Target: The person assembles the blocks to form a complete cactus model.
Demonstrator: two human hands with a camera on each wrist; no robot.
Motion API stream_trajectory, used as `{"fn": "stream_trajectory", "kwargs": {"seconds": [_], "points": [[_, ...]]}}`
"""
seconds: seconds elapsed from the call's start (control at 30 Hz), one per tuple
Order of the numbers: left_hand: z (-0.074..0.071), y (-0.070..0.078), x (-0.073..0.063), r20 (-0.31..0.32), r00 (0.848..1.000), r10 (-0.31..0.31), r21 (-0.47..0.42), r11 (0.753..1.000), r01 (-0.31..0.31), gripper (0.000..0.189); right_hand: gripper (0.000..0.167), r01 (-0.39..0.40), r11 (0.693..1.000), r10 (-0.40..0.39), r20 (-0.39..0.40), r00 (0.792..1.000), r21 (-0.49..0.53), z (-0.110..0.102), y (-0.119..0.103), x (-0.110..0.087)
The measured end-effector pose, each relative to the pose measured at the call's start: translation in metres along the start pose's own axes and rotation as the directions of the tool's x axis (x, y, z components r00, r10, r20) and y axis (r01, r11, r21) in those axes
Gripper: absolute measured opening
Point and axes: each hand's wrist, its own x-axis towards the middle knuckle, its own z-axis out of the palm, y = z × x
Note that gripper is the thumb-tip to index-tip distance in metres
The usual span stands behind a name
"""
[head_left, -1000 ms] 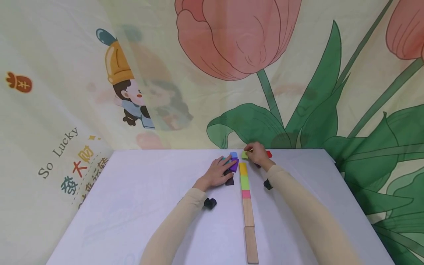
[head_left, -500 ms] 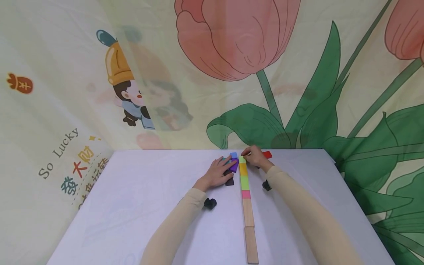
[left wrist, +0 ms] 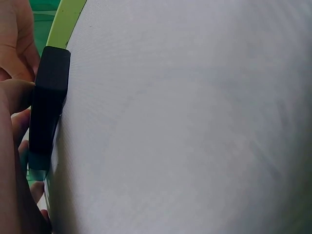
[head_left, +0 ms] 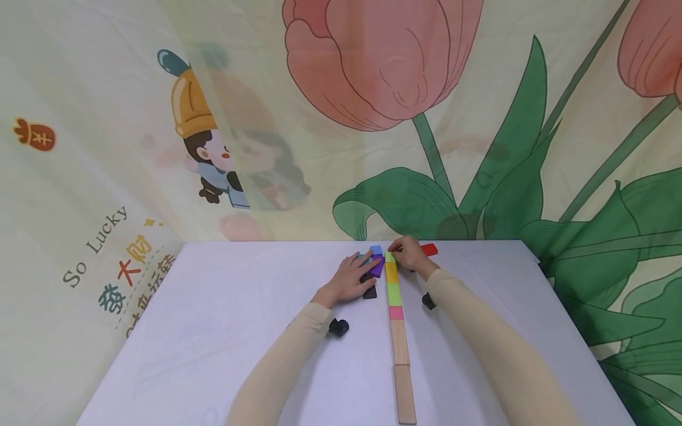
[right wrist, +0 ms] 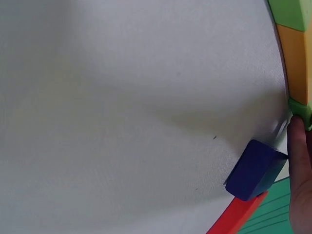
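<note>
A straight row of blocks runs away from the person: wooden blocks (head_left: 400,343) nearest, then a pink block (head_left: 395,313), a green block (head_left: 393,294), a yellow-orange block (head_left: 392,273) and a small light green block (head_left: 390,257) at the far end. My right hand (head_left: 411,255) pinches that end block; a finger lies against its green side (right wrist: 302,111) in the right wrist view. My left hand (head_left: 348,277) rests with spread fingers on a cluster left of the row: a purple block (head_left: 378,267), a black block (head_left: 370,291) and partly covered teal and blue (head_left: 375,249) ones.
A red block (head_left: 428,249) lies right of my right hand, touching a dark blue block (right wrist: 256,169) in the right wrist view. Dark wrist-worn cameras (head_left: 338,327) sit under both sleeves. The white table (head_left: 213,331) ends at a printed curtain (head_left: 256,118).
My right hand has moved left with the light green block, which now stands against the yellow-orange block at the row's far end. The left hand stays in place.
</note>
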Motion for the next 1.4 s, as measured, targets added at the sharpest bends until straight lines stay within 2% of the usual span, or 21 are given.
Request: {"fn": "stream_trajectory", "kwargs": {"seconds": [0.27,0.7,0.93,1.13,1.27,1.4], "points": [[0.001,0.000,0.000,-0.003,1.000,-0.001,0.000,1.000,0.001,0.059,0.023,0.010,1.000,-0.010,0.009,1.000,-0.021,0.001,-0.003,-0.002],[0.002,-0.003,0.001,0.009,1.000,-0.004,0.008,1.000,0.004,0.060,0.027,-0.035,0.999,0.035,0.047,0.998,-0.019,0.002,-0.004,-0.002],[0.004,-0.004,0.002,-0.010,1.000,0.004,-0.001,1.000,-0.004,0.059,0.026,-0.017,1.000,0.018,0.046,0.999,-0.017,0.002,0.000,0.001],[0.003,-0.003,0.001,0.003,1.000,-0.004,-0.010,1.000,0.004,0.059,0.027,-0.009,1.000,0.009,0.038,0.999,0.002,0.001,0.000,-0.002],[-0.002,0.002,-0.003,-0.037,0.999,0.001,-0.030,1.000,-0.003,0.058,0.028,-0.002,1.000,0.002,-0.001,1.000,-0.003,-0.004,-0.001,-0.008],[-0.011,0.011,-0.011,-0.106,0.994,0.025,0.011,1.000,-0.024,0.054,0.028,0.019,0.999,-0.020,-0.016,1.000,-0.046,-0.013,0.001,-0.014]]}}
